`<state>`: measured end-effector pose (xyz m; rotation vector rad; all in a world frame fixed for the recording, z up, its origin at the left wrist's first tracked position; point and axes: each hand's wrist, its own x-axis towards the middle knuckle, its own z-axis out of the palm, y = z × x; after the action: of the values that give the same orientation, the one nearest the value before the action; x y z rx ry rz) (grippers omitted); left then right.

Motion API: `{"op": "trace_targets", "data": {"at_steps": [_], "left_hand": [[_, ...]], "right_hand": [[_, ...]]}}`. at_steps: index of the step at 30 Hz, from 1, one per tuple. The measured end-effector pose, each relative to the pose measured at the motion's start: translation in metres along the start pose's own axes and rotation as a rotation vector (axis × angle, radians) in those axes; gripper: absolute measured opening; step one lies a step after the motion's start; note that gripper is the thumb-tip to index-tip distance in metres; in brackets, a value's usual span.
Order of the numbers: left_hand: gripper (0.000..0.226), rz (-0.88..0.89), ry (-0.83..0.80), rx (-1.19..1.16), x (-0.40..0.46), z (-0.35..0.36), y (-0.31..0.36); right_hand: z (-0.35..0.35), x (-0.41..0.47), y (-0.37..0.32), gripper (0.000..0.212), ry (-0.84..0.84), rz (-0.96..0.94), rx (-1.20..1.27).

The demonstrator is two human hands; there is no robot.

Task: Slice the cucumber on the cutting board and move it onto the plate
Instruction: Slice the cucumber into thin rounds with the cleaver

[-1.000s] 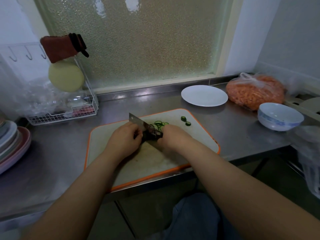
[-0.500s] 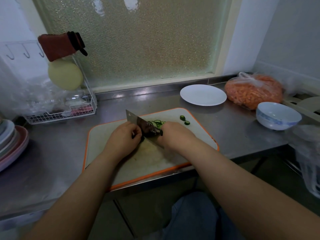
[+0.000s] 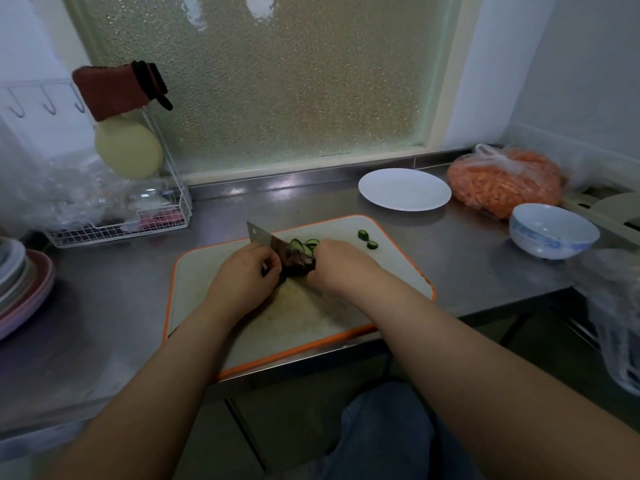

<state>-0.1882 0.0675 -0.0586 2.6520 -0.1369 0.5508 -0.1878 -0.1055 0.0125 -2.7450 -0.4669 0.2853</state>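
Since a moment ago the knife (image 3: 268, 241) has slid a little toward the left along the cutting board (image 3: 207, 282), and both hands have stayed close together in the middle of it. The right hand (image 3: 341, 268) is curled round the dark knife handle. The left hand (image 3: 242, 273) is curled with its knuckles against the flat of the blade; the cucumber under it is hidden, so I cannot tell if it grips anything. Thin green slices (image 3: 304, 244) lie in a small pile just past the blade, touching the right hand. Two more end pieces (image 3: 367, 239) sit apart near the board's far right corner.

The board has an orange rim, and its near edge hangs slightly over the front of the steel worktop (image 3: 114, 306). The white plate (image 3: 404, 189) sits behind the board to the right, close to the window ledge, with bare worktop between them. A bag of carrots (image 3: 505, 183) and a blue-and-white bowl (image 3: 554, 229) stand further right. A wire rack (image 3: 121, 223) is at the back left, and stacked dishes (image 3: 20, 282) sit at the left edge.
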Motion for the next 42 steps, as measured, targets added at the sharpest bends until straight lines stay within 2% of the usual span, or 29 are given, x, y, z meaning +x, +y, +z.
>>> {"op": "trace_targets", "data": {"at_steps": [2,4,7,10,12,17,19,22,25,27,32,42], "left_hand": [[0.007,0.018,-0.002,-0.007,0.000,0.000,0.000],[0.009,0.032,-0.001,-0.011,0.000,0.000,0.000],[0.008,0.033,0.012,-0.014,-0.001,-0.001,0.001],[0.006,0.014,0.017,0.003,-0.002,-0.002,0.002],[0.005,0.006,0.013,0.013,-0.003,-0.004,0.002],[0.009,-0.042,0.038,-0.003,-0.006,-0.006,0.006],[0.019,-0.064,0.149,-0.041,-0.009,-0.009,0.011],[0.047,0.164,0.288,0.103,-0.013,-0.014,0.026],[0.073,0.407,0.162,0.355,-0.011,-0.010,0.046],[0.079,0.456,0.053,0.469,-0.007,-0.002,0.054],[0.081,0.454,-0.163,0.534,0.002,0.016,0.060],[0.081,0.419,-0.336,0.504,0.025,0.024,0.074]], "right_hand": [[0.008,0.002,-0.001,0.017,-0.008,0.023,0.015],[0.014,0.004,0.000,0.021,-0.005,0.031,0.021],[0.013,0.006,0.002,0.021,-0.018,0.038,0.020],[0.008,0.007,0.006,0.009,-0.043,0.029,0.021],[0.004,0.006,0.010,0.012,-0.043,0.024,0.024],[-0.007,-0.001,0.020,0.013,0.052,0.027,0.031],[-0.014,-0.003,0.025,0.022,0.109,0.019,0.051],[-0.019,-0.007,0.030,0.053,0.161,-0.007,0.060],[-0.017,-0.007,0.037,0.069,0.166,-0.010,0.044],[-0.013,-0.007,0.042,0.070,0.160,0.004,0.025],[-0.002,-0.009,0.055,0.060,0.198,0.031,0.012],[-0.003,-0.023,0.076,0.061,0.206,0.090,-0.002]]}}
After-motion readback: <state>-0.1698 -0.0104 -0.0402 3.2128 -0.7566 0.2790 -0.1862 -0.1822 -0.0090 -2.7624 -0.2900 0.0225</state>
